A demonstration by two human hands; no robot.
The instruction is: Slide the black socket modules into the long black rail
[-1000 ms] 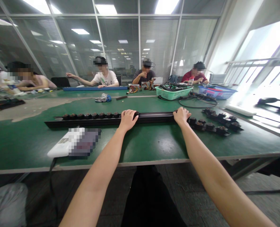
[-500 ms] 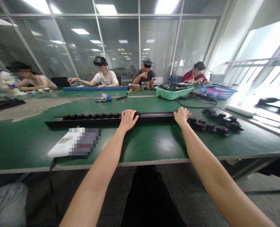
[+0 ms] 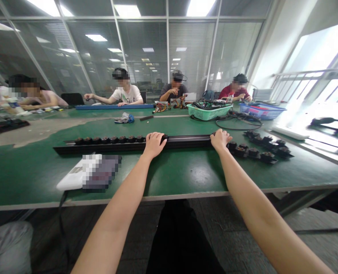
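A long black rail [image 3: 188, 141] lies across the green table in front of me. Along its left half sits a row of small black modules [image 3: 114, 140] with brownish tops. My left hand [image 3: 154, 144] is curled over the rail at the right end of this row, thumb and fingers closed on a dark module [image 3: 164, 137] that is mostly hidden. My right hand [image 3: 220, 139] grips the rail's right end, its fingertips bent over the far side. Just beyond my right hand, more loose black modules [image 3: 254, 152] lie in two rows on the table.
A white and dark flat object [image 3: 72, 178] with a cable lies at the left front edge. Farther back are a grey-blue cloth bundle [image 3: 125, 118], a green basket [image 3: 209, 112] of cables and a blue basket [image 3: 262, 111]. Several people sit across the table.
My hands and the rail stay in nearly the same place. Only a slight shift of the whole view shows.
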